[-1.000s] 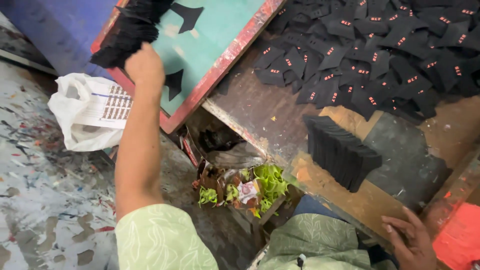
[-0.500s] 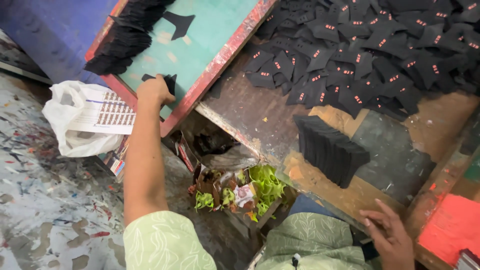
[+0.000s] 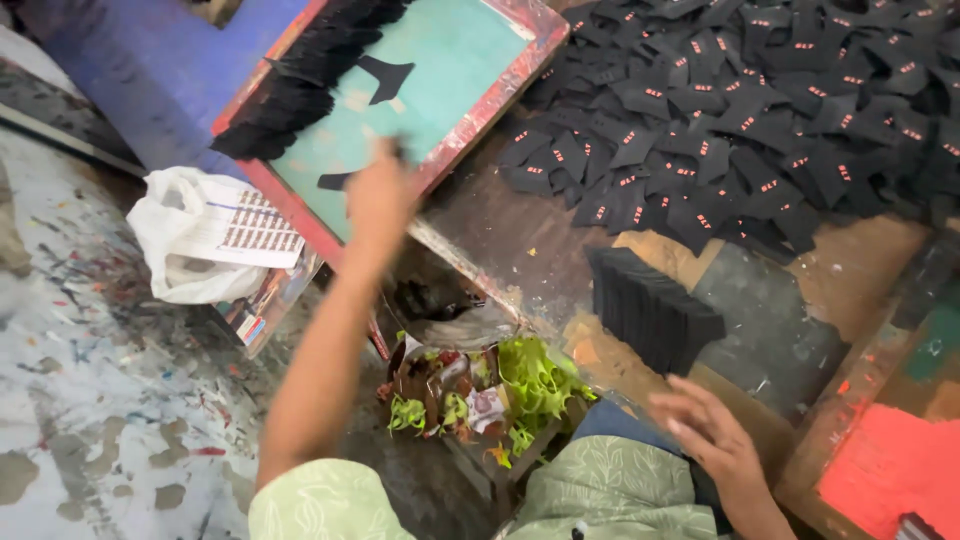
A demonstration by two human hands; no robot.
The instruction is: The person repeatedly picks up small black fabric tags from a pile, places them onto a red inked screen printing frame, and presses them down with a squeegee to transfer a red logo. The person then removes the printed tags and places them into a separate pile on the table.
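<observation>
Teal mesh of the red-framed printing screen (image 3: 450, 70) lies far left; the left hand (image 3: 378, 195) reaches over its near edge, blurred, so I cannot tell its fingers' grip. Right hand (image 3: 708, 432) rests open, empty, near the black stack (image 3: 652, 310). Best lift each piece flat.

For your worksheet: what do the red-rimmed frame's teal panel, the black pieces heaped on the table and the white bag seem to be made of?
Teal panel: probably stretched mesh, matt and flat in a painted wooden rim. Black pieces: likely fabric, limp and overlapping. White bag: thin plastic, crinkled and glossy.
</observation>
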